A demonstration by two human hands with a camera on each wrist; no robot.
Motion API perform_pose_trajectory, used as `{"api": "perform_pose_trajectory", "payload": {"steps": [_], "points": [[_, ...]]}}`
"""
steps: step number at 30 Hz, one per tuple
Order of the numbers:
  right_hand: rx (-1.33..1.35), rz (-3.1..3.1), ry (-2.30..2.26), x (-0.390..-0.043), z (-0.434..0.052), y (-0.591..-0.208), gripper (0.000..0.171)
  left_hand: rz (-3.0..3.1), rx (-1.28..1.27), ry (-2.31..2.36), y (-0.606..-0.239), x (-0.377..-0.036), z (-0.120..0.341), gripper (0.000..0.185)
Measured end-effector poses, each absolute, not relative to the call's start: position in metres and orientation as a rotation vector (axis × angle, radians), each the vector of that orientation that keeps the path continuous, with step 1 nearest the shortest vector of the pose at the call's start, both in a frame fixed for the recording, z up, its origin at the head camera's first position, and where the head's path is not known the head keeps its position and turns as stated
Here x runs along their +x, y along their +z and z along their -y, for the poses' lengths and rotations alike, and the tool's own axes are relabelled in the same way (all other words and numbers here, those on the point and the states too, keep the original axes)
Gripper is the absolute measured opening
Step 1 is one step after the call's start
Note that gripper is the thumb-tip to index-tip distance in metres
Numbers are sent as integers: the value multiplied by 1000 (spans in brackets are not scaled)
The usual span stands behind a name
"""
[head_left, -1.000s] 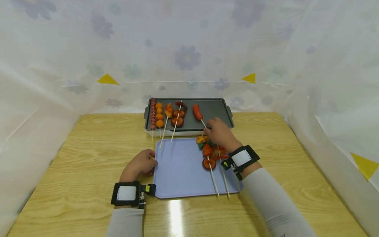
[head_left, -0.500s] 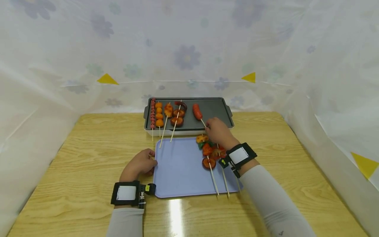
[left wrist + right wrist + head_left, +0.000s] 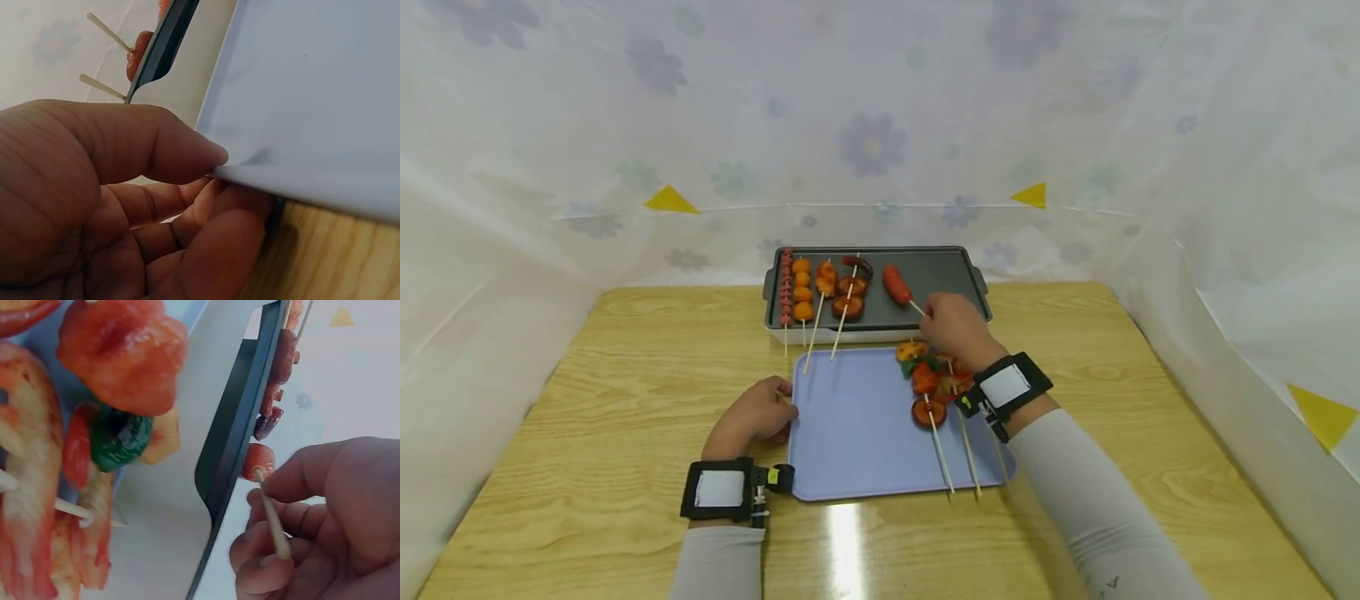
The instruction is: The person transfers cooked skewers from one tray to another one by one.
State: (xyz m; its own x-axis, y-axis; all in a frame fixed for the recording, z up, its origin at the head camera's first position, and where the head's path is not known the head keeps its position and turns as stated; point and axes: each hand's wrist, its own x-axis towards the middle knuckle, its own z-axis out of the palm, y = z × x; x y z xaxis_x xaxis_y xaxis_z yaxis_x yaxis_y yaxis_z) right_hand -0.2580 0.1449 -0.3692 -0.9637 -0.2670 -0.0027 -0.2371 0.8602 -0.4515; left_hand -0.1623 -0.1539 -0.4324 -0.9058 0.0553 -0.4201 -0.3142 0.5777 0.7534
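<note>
My right hand [image 3: 957,325] pinches the stick [image 3: 274,522] of a sausage skewer between thumb and fingers. The red sausage [image 3: 897,285] lies over the dark grill pan [image 3: 936,271], right of the middle. My left hand [image 3: 762,410] holds the left rim of a pale lilac tray [image 3: 857,442]; in the left wrist view its thumb lies on top of the rim and the fingers [image 3: 225,250] curl underneath. On the tray's right side lie several skewers, among them one with a mushroom slice [image 3: 929,413] and a red piece [image 3: 128,356]. My right forearm partly covers them.
Along the pan's left half lie a thin pink skewer [image 3: 787,287], an orange-ball skewer [image 3: 802,289], a browned meat skewer [image 3: 827,279] and a mushroom skewer [image 3: 848,307]. Their sticks reach over the front edge. A wooden table [image 3: 625,400] bears everything, with a flowered curtain [image 3: 872,100] behind.
The sausage's top has shifted slightly left, so the skewer slants more, and my right hand has moved slightly with its stick. My left hand and the tray stay in place.
</note>
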Motion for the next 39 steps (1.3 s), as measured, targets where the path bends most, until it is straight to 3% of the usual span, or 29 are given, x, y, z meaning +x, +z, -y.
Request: {"api": "perform_pose_trajectory", "payload": {"steps": [7,12,24,39], "points": [[-391,-2843,-690,-255,-145,-365,11,-2401,-210,1262,-433,-160,152,38],[-383,-2752,-716,-252,-146,-364,20,-2405,-207,1267,-432,-160,152,38],[-359,-2630,-738,-250,-147,-370,10,-2409,-217,1248,-432,-162,152,38],[-371,-2598,-855,-244,-148,-377,13,-2408,-211,1263,-430,-162,154,37]]}}
